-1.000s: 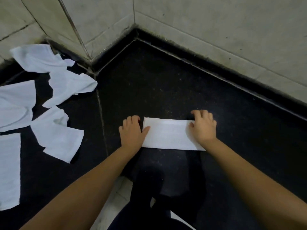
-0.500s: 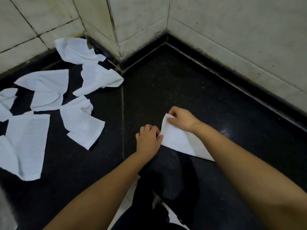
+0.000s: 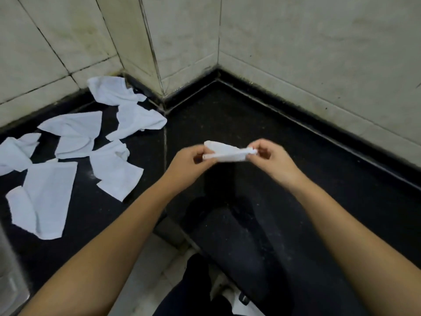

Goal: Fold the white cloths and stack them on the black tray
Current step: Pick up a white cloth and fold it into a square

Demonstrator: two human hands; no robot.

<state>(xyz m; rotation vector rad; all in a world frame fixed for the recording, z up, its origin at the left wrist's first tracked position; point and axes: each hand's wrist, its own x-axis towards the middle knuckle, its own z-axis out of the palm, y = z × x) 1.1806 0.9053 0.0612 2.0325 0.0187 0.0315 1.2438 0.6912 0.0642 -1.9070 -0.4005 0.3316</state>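
Observation:
A small folded white cloth [image 3: 225, 152] hangs in the air above the black counter [image 3: 296, 156], near the middle of the view. My left hand [image 3: 189, 163] pinches its left end and my right hand [image 3: 271, 158] pinches its right end. Several loose, unfolded white cloths [image 3: 116, 172] lie scattered on the counter to the left. No black tray can be told apart from the dark counter.
Pale tiled walls [image 3: 319, 53] meet in a corner behind the counter, with a jutting wall edge [image 3: 155, 71] left of it. A metal rim [image 3: 9, 281] shows at the bottom left. My dark trouser leg [image 3: 239, 247] lies below the counter's front edge.
The cloth lay flat on the counter under both hands. My right hand folded its right end over to the left, and now both hands have lifted the folded cloth off the counter.

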